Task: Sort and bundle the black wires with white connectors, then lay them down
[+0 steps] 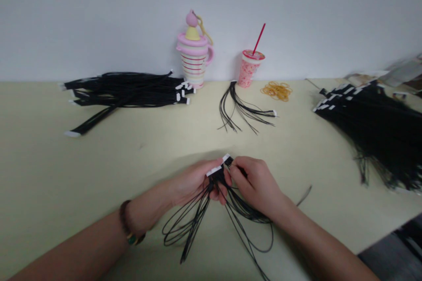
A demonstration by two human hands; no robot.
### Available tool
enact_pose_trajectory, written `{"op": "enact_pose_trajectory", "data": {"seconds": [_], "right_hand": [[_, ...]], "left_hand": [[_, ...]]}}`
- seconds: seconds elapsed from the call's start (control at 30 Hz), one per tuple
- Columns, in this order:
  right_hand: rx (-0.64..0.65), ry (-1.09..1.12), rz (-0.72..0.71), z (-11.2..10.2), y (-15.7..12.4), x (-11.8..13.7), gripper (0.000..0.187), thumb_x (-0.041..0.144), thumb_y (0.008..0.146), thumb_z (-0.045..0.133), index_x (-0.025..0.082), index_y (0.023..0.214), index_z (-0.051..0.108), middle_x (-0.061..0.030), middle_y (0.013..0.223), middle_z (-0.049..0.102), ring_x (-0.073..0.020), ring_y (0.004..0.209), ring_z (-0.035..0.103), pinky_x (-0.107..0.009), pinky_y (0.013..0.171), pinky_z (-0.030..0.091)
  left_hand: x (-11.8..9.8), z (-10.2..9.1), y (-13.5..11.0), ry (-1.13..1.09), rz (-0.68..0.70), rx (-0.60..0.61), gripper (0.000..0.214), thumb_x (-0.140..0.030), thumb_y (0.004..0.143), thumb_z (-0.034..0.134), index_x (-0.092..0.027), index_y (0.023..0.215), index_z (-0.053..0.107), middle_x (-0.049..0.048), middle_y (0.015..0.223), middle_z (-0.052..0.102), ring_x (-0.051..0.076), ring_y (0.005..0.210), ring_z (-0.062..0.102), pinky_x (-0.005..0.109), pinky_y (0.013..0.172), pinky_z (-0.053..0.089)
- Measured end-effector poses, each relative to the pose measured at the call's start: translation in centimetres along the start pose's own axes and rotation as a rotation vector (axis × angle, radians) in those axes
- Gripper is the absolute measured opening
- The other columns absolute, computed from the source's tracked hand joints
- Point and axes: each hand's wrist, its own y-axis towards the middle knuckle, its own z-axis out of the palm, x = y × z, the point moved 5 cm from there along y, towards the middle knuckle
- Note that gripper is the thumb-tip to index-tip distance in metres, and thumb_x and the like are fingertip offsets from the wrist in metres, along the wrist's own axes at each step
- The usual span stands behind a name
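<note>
A dark brown bracelet [123,219], rounded and apparently beaded, circles the left forearm [75,246] near the wrist; blur hides its finer detail. Low on its loop sits a green bead [132,240] with a small yellowish accent beside it. The right forearm [319,237], left hand [198,180] and right hand [256,180] are bare, their fingers slender.

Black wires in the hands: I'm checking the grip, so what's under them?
Fingers of the left hand and, lower, the table show; what the black wires directly cover cannot be seen.
</note>
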Motion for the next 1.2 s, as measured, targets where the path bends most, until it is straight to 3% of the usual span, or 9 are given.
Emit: {"op": "enact_pose_trajectory", "data": {"seconds": [0.5, 0.7, 1.2], "right_hand": [[0.011, 0.015, 0.009, 0.17, -0.16, -0.1, 0.023, 0.015, 0.084, 0.043, 0.016, 0.063, 0.052, 0.0018, 0.061, 0.053, -0.0082, 0.056, 0.046, -0.021, 0.055, 0.03], [0.005, 0.02, -0.002, 0.05, -0.15, -0.14, 0.023, 0.015, 0.084, 0.043, 0.016, 0.064, 0.052, 0.0021, 0.061, 0.053, -0.0079, 0.056, 0.046, -0.021, 0.055, 0.03], [0.002, 0.015, 0.004, 0.08, -0.16, -0.14, 0.021, 0.014, 0.084, 0.044, 0.016, 0.064, 0.052, 0.0028, 0.061, 0.052, -0.0077, 0.057, 0.045, -0.021, 0.056, 0.03]], "left_hand": [[-0.04, 0.01, 0.01, -0.001, -0.006, -0.052, 0.049, -0.038, 0.093, 0.028, -0.01, 0.068, 0.061, 0.006, 0.05, 0.06, 0.01, 0.042, 0.057, 0.016, 0.038, 0.037], [-0.1, 0.08, 0.01, -0.011, -0.008, -0.052, 0.046, -0.041, 0.09, 0.035, -0.011, 0.068, 0.061, 0.0063, 0.052, 0.06, 0.01, 0.043, 0.055, 0.017, 0.04, 0.038], [-0.34, 0.42, -0.08, -0.045, 0.0, -0.028, 0.046, -0.035, 0.092, 0.031, -0.011, 0.067, 0.062, 0.0057, 0.05, 0.059, 0.01, 0.042, 0.056, 0.015, 0.037, 0.036]]}}
